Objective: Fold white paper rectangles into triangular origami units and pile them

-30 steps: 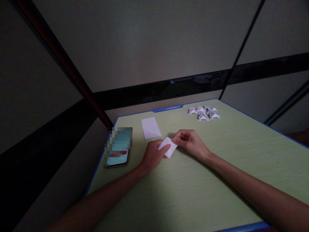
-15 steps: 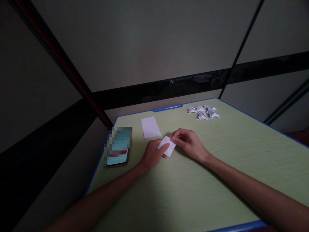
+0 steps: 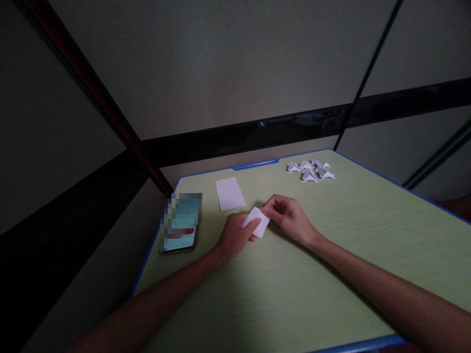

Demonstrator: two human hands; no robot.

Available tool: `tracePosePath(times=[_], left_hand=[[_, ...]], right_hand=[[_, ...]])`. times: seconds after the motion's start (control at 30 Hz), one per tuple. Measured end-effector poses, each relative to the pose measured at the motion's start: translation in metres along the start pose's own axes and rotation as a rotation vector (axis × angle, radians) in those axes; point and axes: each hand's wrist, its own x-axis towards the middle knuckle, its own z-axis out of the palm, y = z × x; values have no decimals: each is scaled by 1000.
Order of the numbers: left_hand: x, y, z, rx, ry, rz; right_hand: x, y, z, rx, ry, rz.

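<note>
Clamping folded paper (image 3: pixel 262 229) between fingers of left hand (image 3: pixel 232 236), likely for steadiness, and pinching its right edge with fingers of right hand (image 3: pixel 294 223), probably for control, over counter (image 3: pixel 349 211), with plain sheet (image 3: pixel 230 194) beyond left fingers and paper figures (image 3: pixel 309 175) farther beyond right fingers.

Both the left hand (image 3: pixel 232 236) and the right hand (image 3: pixel 294 223) are bare, as are the slender left forearm (image 3: pixel 172 289) and right forearm (image 3: pixel 382 284), which taper smoothly towards narrow wrists (fingernail details are too small and dim to tell).
</note>
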Motion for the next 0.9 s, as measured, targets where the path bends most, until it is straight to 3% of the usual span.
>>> tracePosePath(times=[0.9], left_hand=[[0,-2,1,59,42,20]], right_hand=[[4,2,2,16,-10,45]])
